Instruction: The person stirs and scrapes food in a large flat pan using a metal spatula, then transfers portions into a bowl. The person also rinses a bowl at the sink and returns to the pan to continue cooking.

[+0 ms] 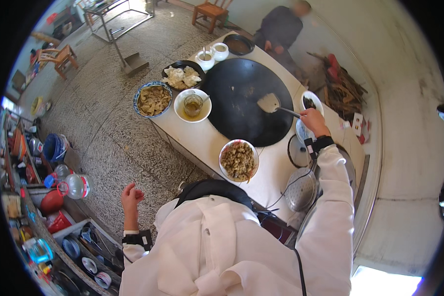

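My right hand [313, 120] grips the handle of a metal wok spatula [270, 103], whose blade is over the right side of a large black wok [240, 122]. A few small food bits lie in the wok, and thin steam hangs above it. My left hand [131, 196] hangs over the floor with its fingers partly curled, holding nothing. In front of me a bowl of chopped food [238, 161] stands at the stove's near edge. Left of the wok, a white bowl [181, 110] holds a glass jar of yellowish oil [193, 105].
Sliced food fills a blue-rimmed bowl [153, 100]; whitish food lies on a dark plate [181, 77]. Two white pots [205, 60] stand behind. A person [281, 27] sits beyond the stove near firewood [342, 88]. A perforated metal lid [300, 188] lies right. Cluttered shelves [59, 236] line the left.
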Tool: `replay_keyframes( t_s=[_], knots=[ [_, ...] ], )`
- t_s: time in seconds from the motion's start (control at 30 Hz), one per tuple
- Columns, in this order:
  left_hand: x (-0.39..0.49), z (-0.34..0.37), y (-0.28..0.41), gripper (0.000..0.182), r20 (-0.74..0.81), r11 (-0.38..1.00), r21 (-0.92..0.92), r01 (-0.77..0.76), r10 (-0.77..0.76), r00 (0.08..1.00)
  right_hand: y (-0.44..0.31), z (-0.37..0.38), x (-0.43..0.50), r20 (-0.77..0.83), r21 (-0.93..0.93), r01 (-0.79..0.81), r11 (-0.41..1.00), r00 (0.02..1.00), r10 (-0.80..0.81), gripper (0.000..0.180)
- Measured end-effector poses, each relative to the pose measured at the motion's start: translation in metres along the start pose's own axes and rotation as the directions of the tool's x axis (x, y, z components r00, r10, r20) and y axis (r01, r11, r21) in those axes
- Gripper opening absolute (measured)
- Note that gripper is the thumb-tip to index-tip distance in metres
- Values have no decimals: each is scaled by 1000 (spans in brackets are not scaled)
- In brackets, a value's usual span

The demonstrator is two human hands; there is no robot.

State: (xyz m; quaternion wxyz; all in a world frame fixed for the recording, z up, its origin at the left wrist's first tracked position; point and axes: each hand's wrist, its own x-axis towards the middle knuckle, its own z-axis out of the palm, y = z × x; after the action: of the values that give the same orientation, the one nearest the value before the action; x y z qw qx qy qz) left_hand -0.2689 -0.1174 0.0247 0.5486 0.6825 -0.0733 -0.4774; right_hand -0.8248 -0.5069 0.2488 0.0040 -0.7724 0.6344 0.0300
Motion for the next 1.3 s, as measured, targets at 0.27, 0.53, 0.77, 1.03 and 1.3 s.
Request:
replay_keyframes(
  t_s=[0.27, 0.53, 0.77, 1.03, 1.3],
  knots=[
    [-70, -45, -20, 32, -302, 999, -49, -14, -2, 953, -26, 50, 94, -20, -256, 18, 967, 1000, -23, 16],
    [-91, -37, -44, 32, -327, 997, -71, 23, -45, 944, 3, 15, 111, -25, -203, 172, 964, 983, -181, 13],
    [-89, -17, -30, 30, -267, 998, -59, 12, -28, 963, -2, 34, 121, -57, -284, 188, 940, 975, -213, 13],
    [-74, -6, -15, 27, -207, 999, -38, -13, 5, 978, 9, 33, 102, -53, -117, 242, 963, 967, -250, 16],
    [-70, 4, -22, 29, -161, 999, -41, 33, -39, 986, -7, 43, 95, 69, -28, 66, 997, 996, -64, 18]
  ],
)
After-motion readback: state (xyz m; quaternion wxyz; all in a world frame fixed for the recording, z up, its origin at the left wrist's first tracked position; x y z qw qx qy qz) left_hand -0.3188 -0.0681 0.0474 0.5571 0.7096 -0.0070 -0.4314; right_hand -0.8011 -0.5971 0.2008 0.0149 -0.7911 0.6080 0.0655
